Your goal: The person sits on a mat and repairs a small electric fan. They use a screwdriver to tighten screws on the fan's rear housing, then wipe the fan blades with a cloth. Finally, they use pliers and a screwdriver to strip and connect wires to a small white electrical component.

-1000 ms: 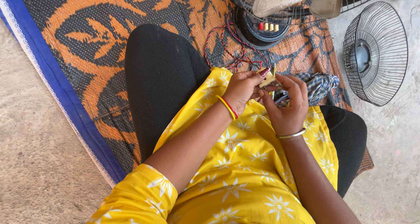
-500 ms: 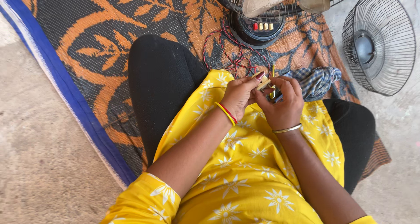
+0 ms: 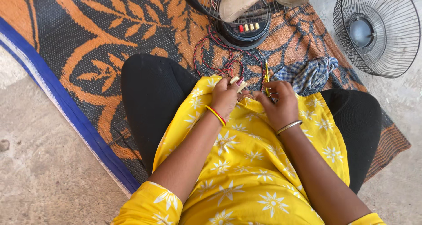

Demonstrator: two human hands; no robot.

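I sit cross-legged on a woven mat in a yellow flowered top. My left hand (image 3: pixel 226 96), with a red and yellow bangle at the wrist, pinches a small cream-coloured plastic part (image 3: pixel 237 83) over my lap. My right hand (image 3: pixel 278 103), wearing a silver bangle, grips a thin yellow-handled screwdriver (image 3: pixel 266 78) that points away from me, close beside the part. Red and dark wires (image 3: pixel 222 62) loop from my hands to a round black fan base (image 3: pixel 246 29) with coloured push buttons just ahead of my knees.
An orange and black mat (image 3: pixel 88 45) with a blue edge lies on bare concrete. A round wire fan guard (image 3: pixel 378 29) lies at the top right. A blue checked cloth (image 3: pixel 307 73) sits by my right knee. Fan blades (image 3: pixel 246 1) rest above the base.
The view has shifted slightly, so everything sits a little lower and to the right. Both hands stay together over my lap, working the small part and screwdriver.
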